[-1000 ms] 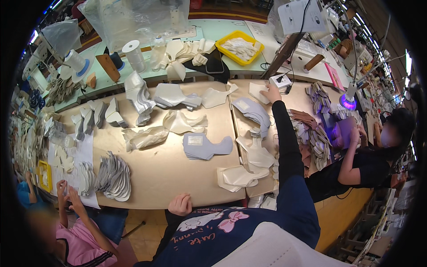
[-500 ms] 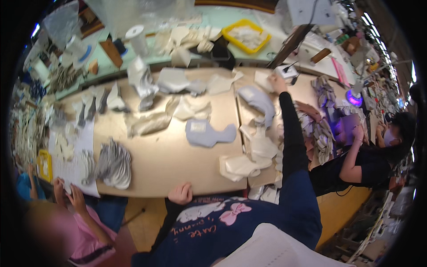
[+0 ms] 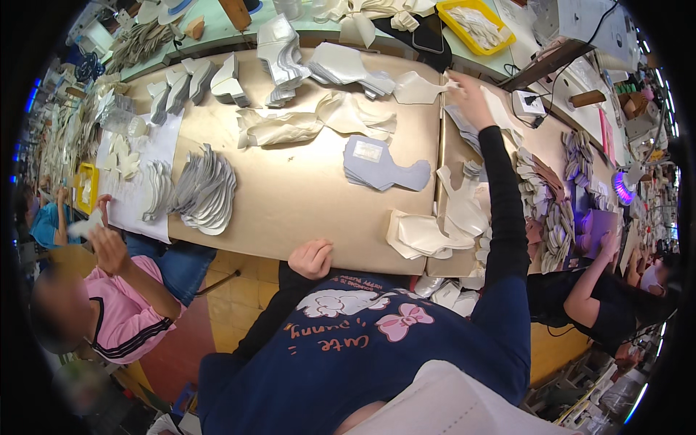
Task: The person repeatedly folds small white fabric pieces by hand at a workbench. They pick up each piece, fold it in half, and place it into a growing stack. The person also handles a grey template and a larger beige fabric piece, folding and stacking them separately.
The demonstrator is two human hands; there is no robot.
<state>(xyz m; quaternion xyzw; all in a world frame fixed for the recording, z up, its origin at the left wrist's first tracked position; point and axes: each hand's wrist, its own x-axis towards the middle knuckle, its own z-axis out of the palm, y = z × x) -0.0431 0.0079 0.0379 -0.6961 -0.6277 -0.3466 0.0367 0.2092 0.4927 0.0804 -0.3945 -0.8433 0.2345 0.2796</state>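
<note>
My right hand (image 3: 473, 103) reaches far across the table. Its fingers close at the narrow end of a flat cream cut piece (image 3: 415, 88), apparently pinching the tip; the exact contact is small. Curled into a fist, my left hand (image 3: 311, 259) rests at the table's near edge with nothing showing in it. Between the two hands lies a stack of grey-blue curved cut pieces (image 3: 388, 167) with a pale label on top. Cream cut pieces (image 3: 417, 235) overlap at the near right. Under my right wrist, a grey stack (image 3: 462, 125) is partly covered.
Shaped-piece stacks (image 3: 279, 61) line the table's far side; a fanned grey stack (image 3: 206, 192) stands left. A yellow tray (image 3: 475, 27) and a white power socket box (image 3: 528, 105) sit at the back right. One co-worker (image 3: 134, 290) sits left, another (image 3: 587, 297) right.
My right hand has moved left, from beside a white piece near the socket box to the cream piece's narrow end. The view has shifted; my left fist remains at the table edge.
</note>
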